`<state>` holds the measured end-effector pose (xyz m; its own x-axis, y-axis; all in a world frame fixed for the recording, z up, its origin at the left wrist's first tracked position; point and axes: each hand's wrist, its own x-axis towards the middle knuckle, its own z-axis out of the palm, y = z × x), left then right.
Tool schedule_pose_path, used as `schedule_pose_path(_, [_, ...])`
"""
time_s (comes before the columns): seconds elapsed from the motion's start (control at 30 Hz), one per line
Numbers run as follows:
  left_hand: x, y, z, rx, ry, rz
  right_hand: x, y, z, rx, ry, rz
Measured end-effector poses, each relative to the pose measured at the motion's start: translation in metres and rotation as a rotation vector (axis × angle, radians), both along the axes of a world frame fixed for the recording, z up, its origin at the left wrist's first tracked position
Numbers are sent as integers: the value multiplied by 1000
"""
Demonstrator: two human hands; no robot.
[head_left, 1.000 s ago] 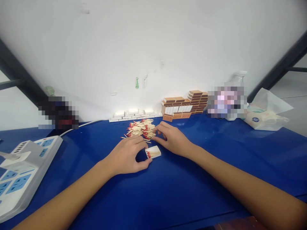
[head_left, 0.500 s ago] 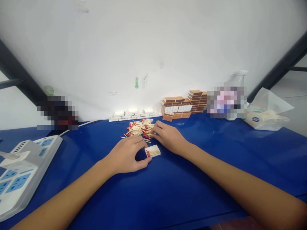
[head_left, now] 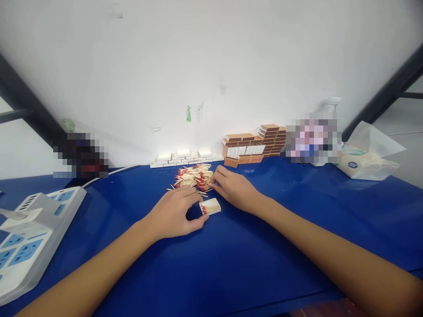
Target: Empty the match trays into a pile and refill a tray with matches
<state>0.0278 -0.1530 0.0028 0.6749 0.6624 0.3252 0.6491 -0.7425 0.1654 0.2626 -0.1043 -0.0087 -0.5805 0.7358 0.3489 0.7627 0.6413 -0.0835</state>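
A small white matchbox tray (head_left: 214, 205) lies on the blue table with several red-headed matches inside. My left hand (head_left: 175, 213) curves around its left end, thumb at the near corner and fingers at the far side, steadying it. Just beyond is a loose pile of matches (head_left: 190, 177), wooden with red heads. At the pile's right edge, my right hand (head_left: 233, 187) has its thumb and fingers pinched together on matches; how many it holds is hidden by the fingers.
White trays (head_left: 185, 159) stand stacked against the wall. Right of them are stacked brown matchbox sleeves (head_left: 244, 149). A power strip (head_left: 36, 242) sits at left, and a tissue pack (head_left: 366, 165) at right, beside a blurred-out bottle.
My right hand has shifted slightly to the right along the pile's edge. My left hand and the tray have stayed in place.
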Motion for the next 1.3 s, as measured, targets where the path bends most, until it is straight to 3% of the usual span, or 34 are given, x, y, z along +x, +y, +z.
schedule_pose_path(0.4, [1, -1, 0, 54, -2, 70, 14, -10, 16, -248, 238, 181])
schedule_pose_path(0.63, [1, 0, -1, 81, -3, 63, 10, -22, 22, -367, 233, 280])
schedule_pose_path(1.3, [2, 1, -1, 83, -11, 30, 5, -25, 14, -344, 253, 266])
